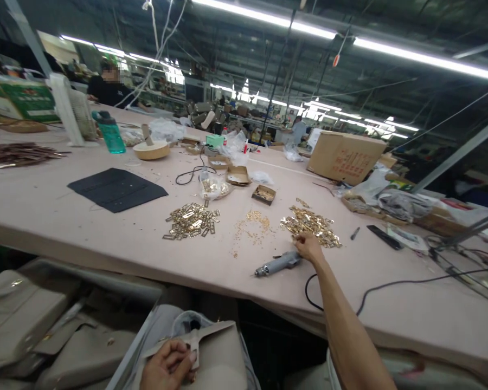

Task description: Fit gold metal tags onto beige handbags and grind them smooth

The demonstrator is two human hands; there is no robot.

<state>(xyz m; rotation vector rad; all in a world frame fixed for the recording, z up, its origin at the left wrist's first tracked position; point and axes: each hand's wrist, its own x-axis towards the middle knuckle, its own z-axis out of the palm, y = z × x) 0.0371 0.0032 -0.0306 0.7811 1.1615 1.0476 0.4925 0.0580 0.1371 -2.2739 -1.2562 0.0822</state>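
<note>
My left hand [168,364], low in the view, pinches a short strap [195,346] of a beige bag [223,357] that rests at my lap. My right hand [308,246] reaches across the table to the near edge of a pile of gold metal fittings [315,225]. Its fingers are closed together at the pile; whatever they hold is too small to make out. Just below that hand lies a grey electric screwdriver [278,264], its tip towards the left. A second pile, of gold rectangular buckles [191,221], and scattered small gold pieces [254,225] lie further left.
Several beige bags [20,319] fill a bin at lower left. On the table are a black sheet [117,189], a teal bottle [110,132], a tape roll [151,150], a small box [263,195] and a carton [345,157]. A black cord [406,281] runs right. A person [111,86] sits across the table.
</note>
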